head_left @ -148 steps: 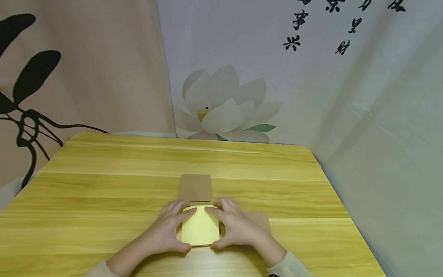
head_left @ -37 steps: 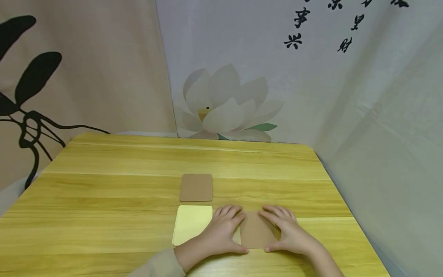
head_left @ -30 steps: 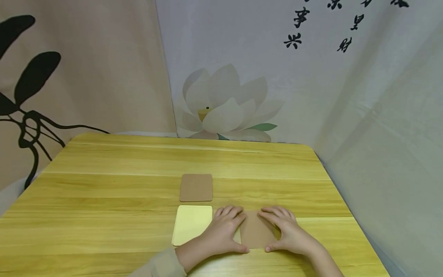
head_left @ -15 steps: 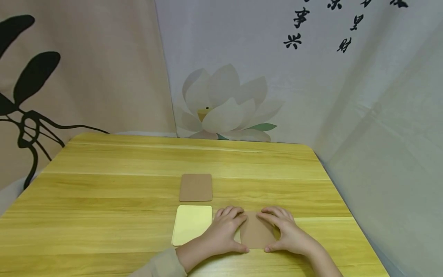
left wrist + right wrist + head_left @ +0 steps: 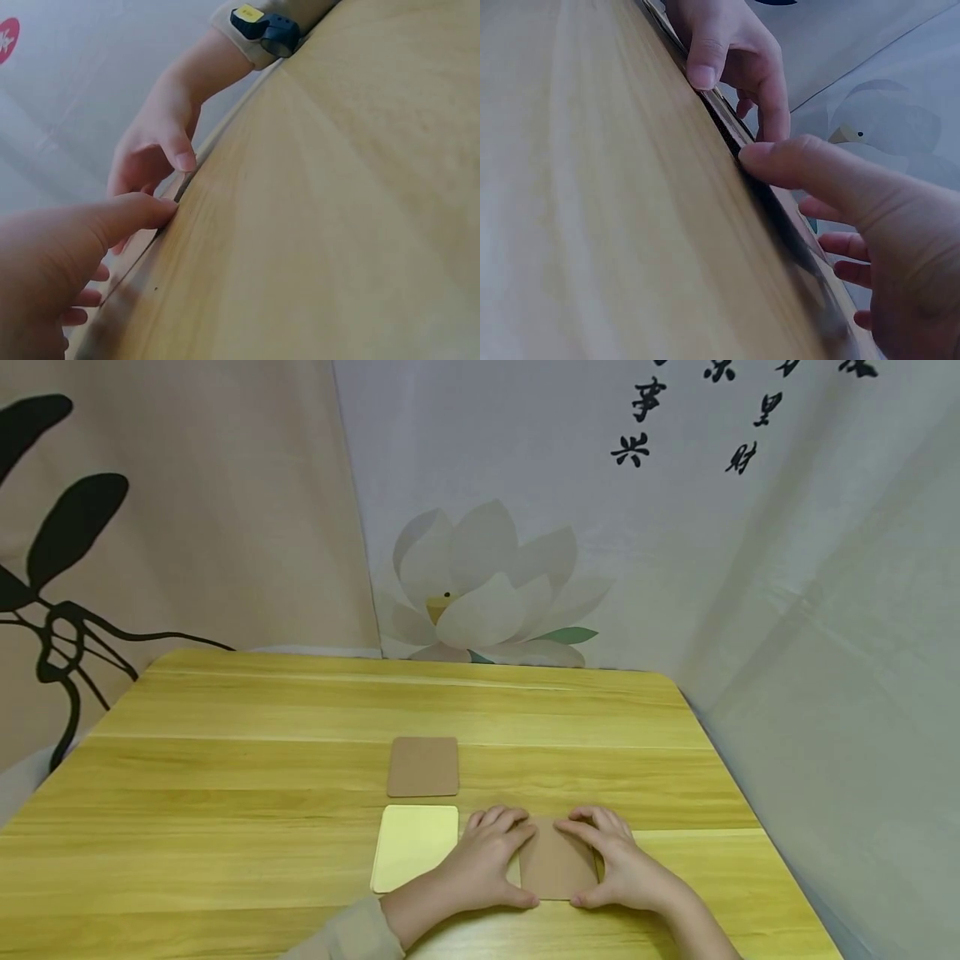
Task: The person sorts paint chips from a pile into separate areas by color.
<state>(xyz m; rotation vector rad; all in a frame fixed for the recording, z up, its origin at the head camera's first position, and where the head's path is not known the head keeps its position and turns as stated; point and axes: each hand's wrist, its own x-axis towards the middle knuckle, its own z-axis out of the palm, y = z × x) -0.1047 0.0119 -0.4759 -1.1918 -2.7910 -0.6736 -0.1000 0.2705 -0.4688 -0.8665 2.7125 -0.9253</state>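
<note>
A brown square card (image 5: 557, 864) lies flat between my two hands at the near middle of the table. My left hand (image 5: 489, 862) holds its left side, thumb at the near edge and fingers at the far edge. On the opposite side my right hand (image 5: 624, 866) grips it likewise. Both thumbs touch the near edge in the wrist views, where a thin dark gap shows under part of the card. A strip of pale yellow (image 5: 513, 870) shows beside the brown card, mostly hidden by the left hand. Left of that hand is a yellow square card (image 5: 416, 847).
Another brown square card (image 5: 423, 767) lies beyond the yellow one. The wooden table (image 5: 262, 793) reaches back to a printed curtain (image 5: 495, 460). In the left wrist view a dark wrist device (image 5: 277, 36) sits on the right sleeve.
Several seconds ago both hands were around a yellow card at the middle; they have since moved right to the brown card. In the last second the right hand has shifted very slightly left.
</note>
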